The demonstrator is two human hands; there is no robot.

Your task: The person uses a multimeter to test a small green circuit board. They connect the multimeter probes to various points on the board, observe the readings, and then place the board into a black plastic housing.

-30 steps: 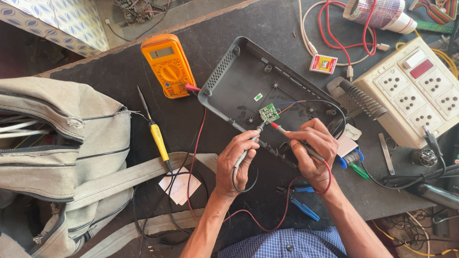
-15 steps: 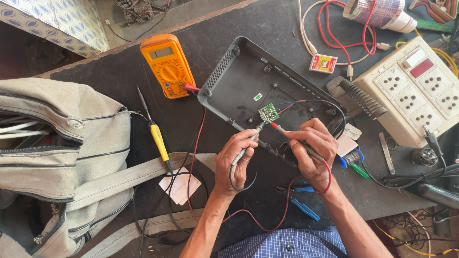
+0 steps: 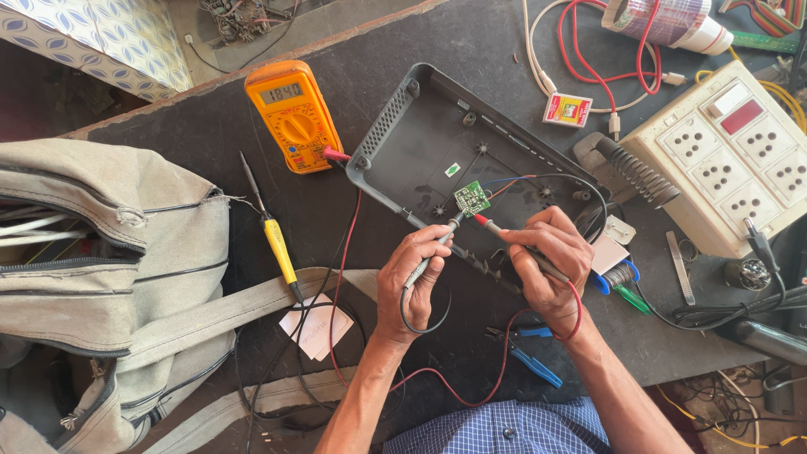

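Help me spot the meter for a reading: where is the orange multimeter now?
In the head view the orange multimeter lies upper left of centre on the dark bench, just left of the black plastic casing.

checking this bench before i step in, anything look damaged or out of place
Nothing looks damaged. The black casing lies open and tilted, holding only a small green circuit board. The left hand and right hand hold probes to it.

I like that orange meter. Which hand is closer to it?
The left hand. It is below and right of the orange meter, holding the black probe. The right hand, with the red probe, is farther right.
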